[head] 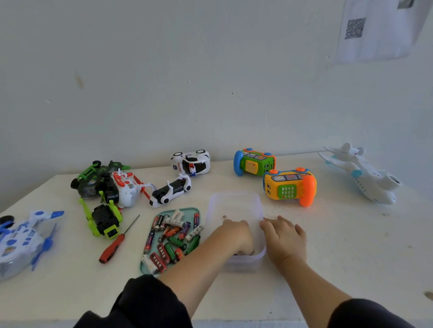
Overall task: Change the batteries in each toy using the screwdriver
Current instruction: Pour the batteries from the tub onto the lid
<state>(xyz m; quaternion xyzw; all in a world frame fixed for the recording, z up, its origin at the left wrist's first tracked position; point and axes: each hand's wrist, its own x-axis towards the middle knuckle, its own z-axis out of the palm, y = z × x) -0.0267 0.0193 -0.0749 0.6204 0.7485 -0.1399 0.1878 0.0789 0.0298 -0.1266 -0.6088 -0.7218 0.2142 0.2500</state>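
screwdriver [117, 241] | on table, well left of left hand [240, 236]

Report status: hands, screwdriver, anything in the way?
Left hand inside the clear tub, grip hidden; right hand steadying its side. Screwdriver untouched on table, left of battery tray. Nothing blocking it.
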